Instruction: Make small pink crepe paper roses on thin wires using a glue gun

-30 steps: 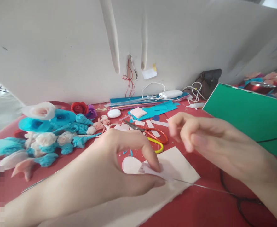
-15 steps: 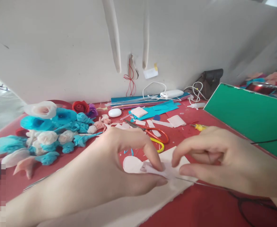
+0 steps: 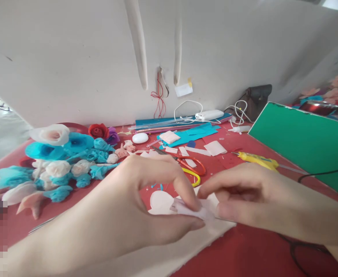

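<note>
My left hand (image 3: 157, 192) pinches a small roll of pale pink crepe paper (image 3: 187, 209) between thumb and index finger. At the right end of the roll, my right hand (image 3: 240, 196) has its thumb and curled fingers closed on the paper. A bit of thin wire shows beneath the right thumb; the rest is hidden by the hand. Under both hands lies a cream sheet (image 3: 203, 234), with a rounded pale paper petal (image 3: 160, 202) just left of the roll. Beyond the hands rest scissors (image 3: 196, 165) with orange and yellow handles.
Blue, white and pink paper flowers (image 3: 59, 165) are heaped at the left. Paper scraps (image 3: 215, 147), blue strips (image 3: 197, 132) and a white oval case (image 3: 140, 137) lie farther back. A yellow glue gun (image 3: 258, 159) sits by a green board (image 3: 304, 142) at the right.
My right hand has moved left and slightly down, closing in on the roll near my left fingertips. More of the yellow glue gun shows now. The left hand has barely shifted.
</note>
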{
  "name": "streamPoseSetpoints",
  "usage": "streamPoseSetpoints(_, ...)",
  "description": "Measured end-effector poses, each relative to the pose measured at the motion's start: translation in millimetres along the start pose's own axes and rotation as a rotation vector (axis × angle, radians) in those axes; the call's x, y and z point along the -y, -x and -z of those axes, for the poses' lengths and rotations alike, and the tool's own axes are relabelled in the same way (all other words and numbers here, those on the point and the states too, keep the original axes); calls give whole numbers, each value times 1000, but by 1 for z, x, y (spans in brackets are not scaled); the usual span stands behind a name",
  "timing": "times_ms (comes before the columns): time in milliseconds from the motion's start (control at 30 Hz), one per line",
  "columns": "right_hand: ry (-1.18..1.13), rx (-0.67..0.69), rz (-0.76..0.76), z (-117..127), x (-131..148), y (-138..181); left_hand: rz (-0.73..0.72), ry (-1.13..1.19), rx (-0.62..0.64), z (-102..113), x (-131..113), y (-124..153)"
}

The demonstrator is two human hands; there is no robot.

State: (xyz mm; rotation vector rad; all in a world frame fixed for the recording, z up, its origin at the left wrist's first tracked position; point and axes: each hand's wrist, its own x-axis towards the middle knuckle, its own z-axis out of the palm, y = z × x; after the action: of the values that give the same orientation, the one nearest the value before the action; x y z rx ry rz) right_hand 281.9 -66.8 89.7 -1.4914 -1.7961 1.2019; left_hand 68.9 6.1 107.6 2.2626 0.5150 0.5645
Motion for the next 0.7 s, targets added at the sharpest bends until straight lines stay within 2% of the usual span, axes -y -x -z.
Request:
streamPoseSetpoints(100, -71, 32, 21, 1, 2, -4, 20, 11, -5, 0, -2, 1)
streamPoseSetpoints(167, -196, -43, 65, 5, 5, -7, 23, 13, -14, 0, -2, 1)
streamPoseSetpoints(300, -705, -239, 203, 14, 11, -10, 21, 33, -15, 1, -4, -2)
streamPoseSetpoints(367, -866, -223, 226, 14, 12, -10, 29, 47, -5, 1, -5, -3)
streamPoseSetpoints(467, -936, -136, 188, 11, 12, -7, 40, 58, -2, 2, -6, -2)
streamPoseSetpoints(500, -907, -122, 168, 10, 11, -6, 41, 62, -1, 2, -6, -2)
streamPoseSetpoints(567, -689, -161, 143, 7, 9, -3, 48, 64, 12, 2, -6, 0)
streamPoseSetpoints(700, 55, -273, 190, -3, 13, 5, -4, 48, -11, 1, -3, 1)
